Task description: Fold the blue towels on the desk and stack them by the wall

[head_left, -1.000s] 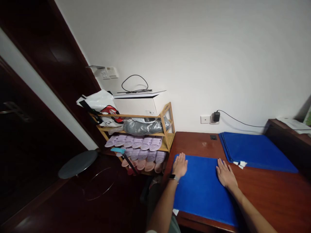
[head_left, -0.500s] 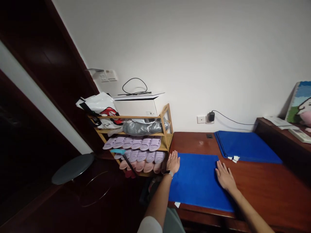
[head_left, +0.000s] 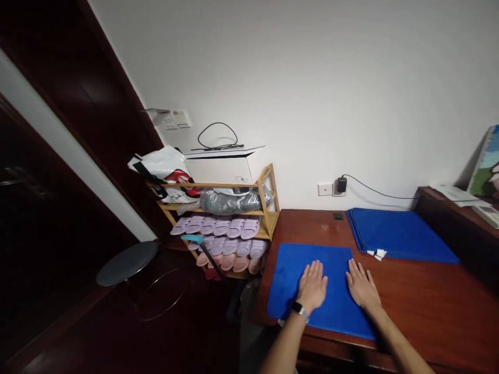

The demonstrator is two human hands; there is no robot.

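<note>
A blue cloth (head_left: 335, 265), folded flat into a rough square, lies near the front edge of the brown wooden table (head_left: 421, 306). My left hand (head_left: 313, 286) rests palm down on the middle of the cloth, fingers stretched out, with a watch on the wrist. At the cloth's right edge lies my right hand (head_left: 362, 286), also flat with its fingers extended. Neither hand grips anything. Farther back on the right is a stack of folded blue cloths (head_left: 401, 234), with white tags at its front left corner.
Left of the table stands a wooden rack (head_left: 268, 208) with several pairs of slippers (head_left: 234, 228), a white box (head_left: 218, 169) and a bag (head_left: 163, 163). A round stool (head_left: 128, 264) is farther left. A black plug (head_left: 342, 184) sits in the wall socket.
My left hand has moved right, from the cloth's left edge onto its middle. My right hand stays at the right edge. The view has shifted slightly.
</note>
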